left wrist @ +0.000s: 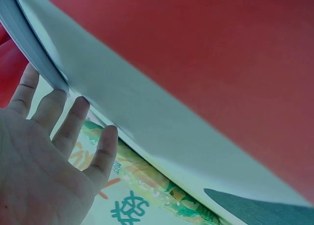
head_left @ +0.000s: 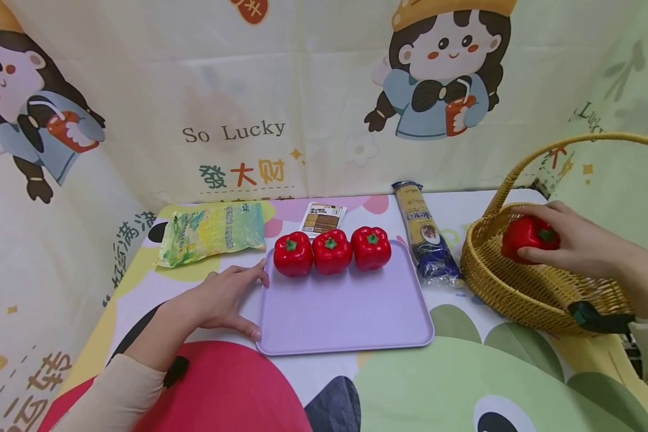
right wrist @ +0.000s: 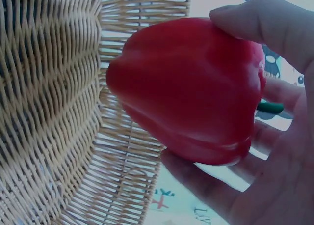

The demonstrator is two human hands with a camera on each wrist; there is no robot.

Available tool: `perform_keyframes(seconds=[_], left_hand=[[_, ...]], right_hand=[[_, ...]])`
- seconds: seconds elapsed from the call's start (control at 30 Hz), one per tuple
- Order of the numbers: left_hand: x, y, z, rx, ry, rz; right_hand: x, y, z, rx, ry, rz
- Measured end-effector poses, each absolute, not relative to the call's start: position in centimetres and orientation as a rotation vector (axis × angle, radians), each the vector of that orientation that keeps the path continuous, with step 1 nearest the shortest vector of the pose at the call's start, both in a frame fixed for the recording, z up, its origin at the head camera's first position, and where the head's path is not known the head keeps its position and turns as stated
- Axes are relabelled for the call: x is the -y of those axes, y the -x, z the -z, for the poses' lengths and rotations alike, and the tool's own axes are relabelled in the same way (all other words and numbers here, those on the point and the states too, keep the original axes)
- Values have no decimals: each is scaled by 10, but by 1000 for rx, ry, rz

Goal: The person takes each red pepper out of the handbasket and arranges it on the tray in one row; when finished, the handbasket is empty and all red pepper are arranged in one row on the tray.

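My right hand (head_left: 578, 240) grips a red bell pepper (head_left: 526, 237) over the wicker basket (head_left: 497, 288). In the right wrist view, thumb and fingers curl round the held pepper (right wrist: 191, 92), its green stem toward the palm. On the left, my left hand (head_left: 221, 303) touches the left edge of the lilac tray (head_left: 345, 318) with its fingers spread and fairly straight. Along the tray's back edge sit a left pepper (head_left: 293, 258), a middle pepper (head_left: 332, 255) and a right pepper (head_left: 371, 252), side by side in a row.
A yellow-green packet (head_left: 216, 234) lies behind the left hand. Behind the tray is a small brown-and-white packet (head_left: 323, 217). A long pasta bag (head_left: 426, 234) lies between tray and basket, whose tall handle (head_left: 524, 162) arches above. A printed cloth backdrop (head_left: 324, 120) hangs behind the table.
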State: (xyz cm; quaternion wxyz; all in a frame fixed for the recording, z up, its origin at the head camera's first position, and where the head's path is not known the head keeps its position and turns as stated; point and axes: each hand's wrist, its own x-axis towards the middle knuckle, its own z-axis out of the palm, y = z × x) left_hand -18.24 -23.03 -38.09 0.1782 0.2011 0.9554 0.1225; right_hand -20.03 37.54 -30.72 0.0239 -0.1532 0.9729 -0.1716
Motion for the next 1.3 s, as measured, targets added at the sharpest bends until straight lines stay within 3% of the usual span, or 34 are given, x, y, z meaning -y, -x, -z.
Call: perform_keyframes(seconds=[0.93, 1.3], left_hand=[[232, 181, 380, -2702, -572, -360], [232, 182, 380, -2702, -586, -346]], right_hand=[[-325, 177, 279, -3051, 702, 879], [-301, 178, 284, -2968, 1025, 905]])
